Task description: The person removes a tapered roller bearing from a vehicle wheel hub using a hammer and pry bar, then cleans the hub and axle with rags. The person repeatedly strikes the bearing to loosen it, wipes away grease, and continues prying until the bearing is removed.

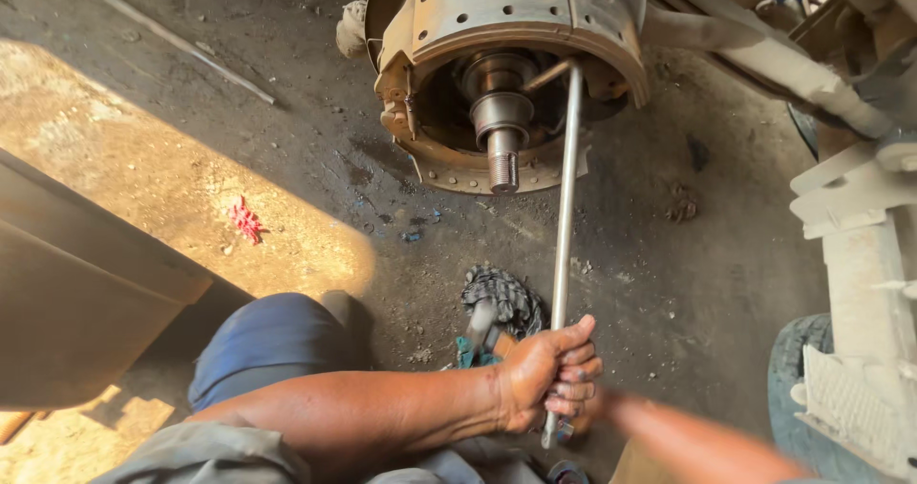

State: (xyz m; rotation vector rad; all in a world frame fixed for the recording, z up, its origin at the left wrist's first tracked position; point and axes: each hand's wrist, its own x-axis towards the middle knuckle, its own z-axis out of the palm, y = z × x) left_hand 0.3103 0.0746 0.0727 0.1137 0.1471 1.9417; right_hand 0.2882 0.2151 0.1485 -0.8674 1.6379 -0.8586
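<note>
Far left, a dark slanted panel point(86, 293) in shade, sunlit patch of dirt floor point(172, 178) beside it, small red scrap point(245, 219) lying on the floor in the light. A thin rod point(162, 35) lies on the ground upper left. Lower left, a blue-clad knee point(263, 341). Left hand point(544, 374) comes in from lower left across the body, fingers point(576, 367) closed tight around the lower part of a long metal bar point(565, 226), thumb on top. Just behind the hand, a crumpled patterned rag point(501, 298) on the floor, with a tool handle on it, partly hidden. Bar runs up nearly vertical, slightly tilted, its top end reaching into the exposed brake assembly point(506, 73) at top centre, to the right of the threaded axle spindle point(502, 135); the exact contact point is hard to make out. Rusty brake shoes point(516, 6) curve over the hub. Right hand point(583, 417) sits just under the left, mostly hidden by it and blurred, at the bar's bottom end; cannot tell how its fingers sit. Right forearm leads off lower right. Far right, pale chassis parts point(850, 197) and a tyre edge point(798, 369).
</note>
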